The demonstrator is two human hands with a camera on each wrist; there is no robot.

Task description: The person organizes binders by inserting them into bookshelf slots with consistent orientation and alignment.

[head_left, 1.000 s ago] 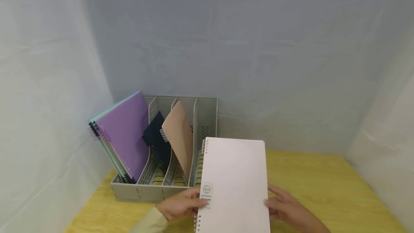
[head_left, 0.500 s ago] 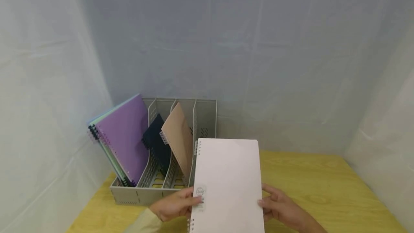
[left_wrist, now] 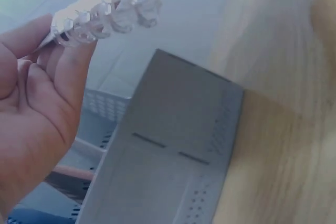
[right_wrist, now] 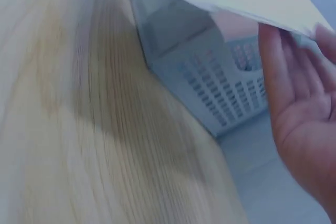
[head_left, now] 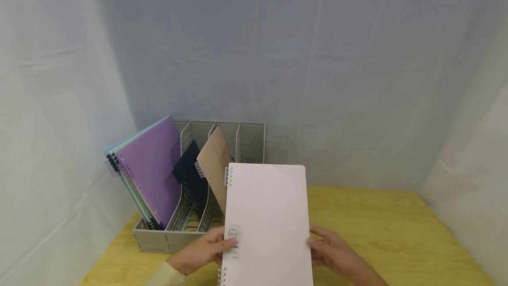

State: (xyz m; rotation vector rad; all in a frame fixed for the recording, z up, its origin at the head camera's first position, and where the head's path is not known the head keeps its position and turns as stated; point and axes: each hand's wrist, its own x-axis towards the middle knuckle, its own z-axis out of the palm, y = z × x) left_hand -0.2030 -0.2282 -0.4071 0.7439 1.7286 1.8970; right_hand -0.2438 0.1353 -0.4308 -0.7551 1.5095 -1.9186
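Note:
A white spiral notebook is held up in front of me, its clear ring binding along the left side. My left hand pinches the bound edge, thumb on the front cover beside a printed label. On the opposite edge my right hand grips with its thumb in front and fingers behind. Behind the notebook stands a grey file organizer with several slots; the notebook hides its right front part. A beige notebook leans in one slot, a dark blue notebook in the slot to its left.
A purple notebook leans in the leftmost slot with green and blue ones behind it, jutting out to the left. The wooden table extends to the right. White sheeting encloses the back and sides.
Both hands have carried the white notebook to the left, so it now covers more of the organizer's right slots and part of the beige notebook. The grip is the same.

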